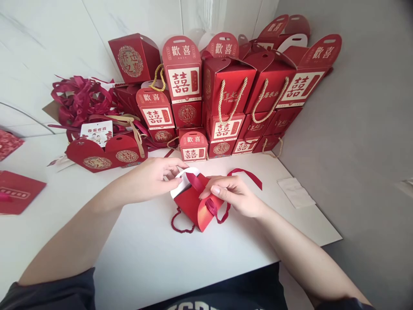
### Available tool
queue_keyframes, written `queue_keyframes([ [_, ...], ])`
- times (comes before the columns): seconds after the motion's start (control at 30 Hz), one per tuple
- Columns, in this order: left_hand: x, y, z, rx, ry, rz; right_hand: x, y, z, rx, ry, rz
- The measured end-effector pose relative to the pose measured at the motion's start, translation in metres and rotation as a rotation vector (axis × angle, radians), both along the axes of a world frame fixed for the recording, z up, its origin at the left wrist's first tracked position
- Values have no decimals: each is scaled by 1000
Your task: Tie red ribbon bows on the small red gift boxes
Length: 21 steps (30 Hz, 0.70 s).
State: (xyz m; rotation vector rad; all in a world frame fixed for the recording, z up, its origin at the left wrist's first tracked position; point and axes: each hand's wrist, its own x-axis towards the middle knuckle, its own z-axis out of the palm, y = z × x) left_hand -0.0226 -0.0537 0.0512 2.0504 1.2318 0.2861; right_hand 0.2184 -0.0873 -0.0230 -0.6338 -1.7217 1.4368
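A small red gift box (189, 204) lies tilted on the white table in front of me. Its flap on the left side stands up with the white inner face (180, 189) showing. My left hand (158, 178) pinches that flap between thumb and fingers. On the opposite side, my right hand (237, 193) has its fingers bent over the box's edge and holds it. A dark red ribbon (196, 182) runs across the box top and through the near flap, and its tail curls out behind my right hand. A dark red cord handle (182, 230) hangs at the near left side.
Stacked red gift boxes (229, 92) with rope handles line the wall. Left of them sit a heap of dark red ribbons (77, 101) and an unfolded box (103, 157). Red packets (21, 191) lie at far left. A white tissue (295, 193) lies near the right edge.
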Motion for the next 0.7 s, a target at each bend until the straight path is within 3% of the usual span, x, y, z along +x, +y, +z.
queue_keyframes([
  [0.33, -2, 2, 2, -29, 7, -18, -2, 0, -2, 26, -39, 4],
  [0.53, 3, 4, -3, 24, -111, 9, -6, 0, -1, 5, -25, -9],
  [0.7, 1, 8, 1, -94, -131, -22, -7, -2, 0, -24, -82, -61],
])
